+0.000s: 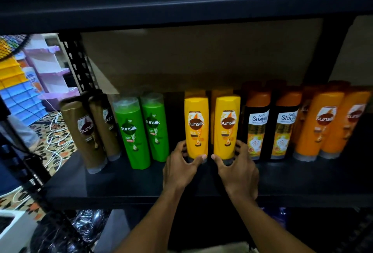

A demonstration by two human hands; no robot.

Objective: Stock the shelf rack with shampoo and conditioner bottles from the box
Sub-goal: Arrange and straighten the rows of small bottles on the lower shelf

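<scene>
Two yellow Sunsilk bottles stand side by side on the black shelf (141,184) of the rack. My left hand (181,163) grips the base of the left yellow bottle (196,125), thumb in front and fingers round its left side. My right hand (236,165) grips the base of the right yellow bottle (227,125) in the same way, mirrored. More yellow bottles stand behind them. The box is not in view.
On the same shelf stand two brown Sunsilk bottles (88,131), two green ones (141,129), two black Shayla bottles (270,125) and orange Sunsilk bottles (327,123). An upper shelf (181,4) hangs overhead. Cables (58,143) lie on the patterned floor at left.
</scene>
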